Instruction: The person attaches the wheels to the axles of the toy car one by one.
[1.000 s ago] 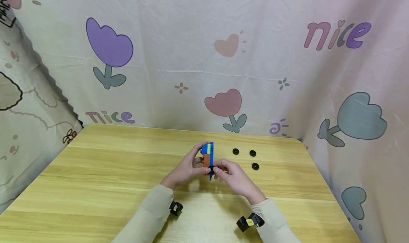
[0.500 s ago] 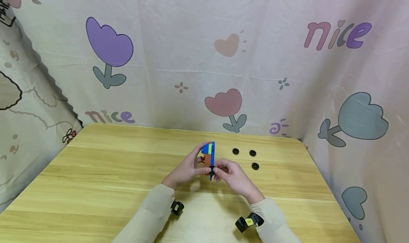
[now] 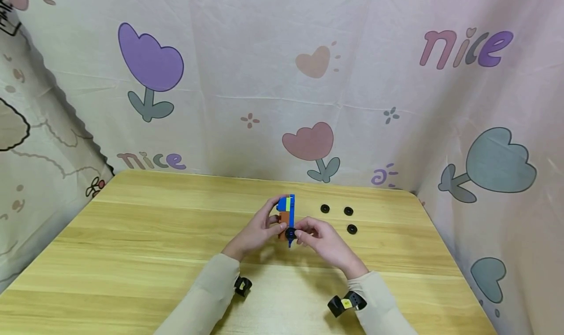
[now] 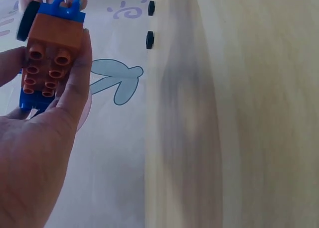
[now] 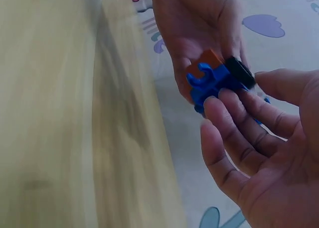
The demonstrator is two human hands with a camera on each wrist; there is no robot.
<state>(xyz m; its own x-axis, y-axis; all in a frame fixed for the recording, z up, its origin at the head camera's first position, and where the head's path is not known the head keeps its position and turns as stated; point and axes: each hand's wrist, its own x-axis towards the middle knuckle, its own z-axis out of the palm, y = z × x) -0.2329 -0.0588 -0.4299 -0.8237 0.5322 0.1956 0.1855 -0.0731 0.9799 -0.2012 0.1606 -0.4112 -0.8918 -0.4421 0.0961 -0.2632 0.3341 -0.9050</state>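
Held above the table is a toy car of building blocks point(image 3: 284, 218), with a blue base point(image 5: 214, 84), orange studded blocks point(image 4: 56, 33) and a yellow-green layer under a blue block. My left hand point(image 3: 254, 236) grips it from the left, fingers along the far side and thumb near the orange part. A black wheel point(image 3: 290, 233) sits on its side at the near end. My right hand point(image 3: 327, 243) holds that wheel from the right; in the right wrist view the thumb meets the tyre edge and other fingertips touch the blue base.
Three loose black tyres lie on the wooden table point(image 3: 154, 227) right of the car: a left one point(image 3: 325, 208), a back right one point(image 3: 348, 211) and a front one point(image 3: 352, 229). A printed curtain point(image 3: 246, 80) hangs behind the table.
My left thumb has shifted off the wheel toward the orange block, so more of the wheel's face shows. The car has moved slightly left; the three loose tyres stay put.
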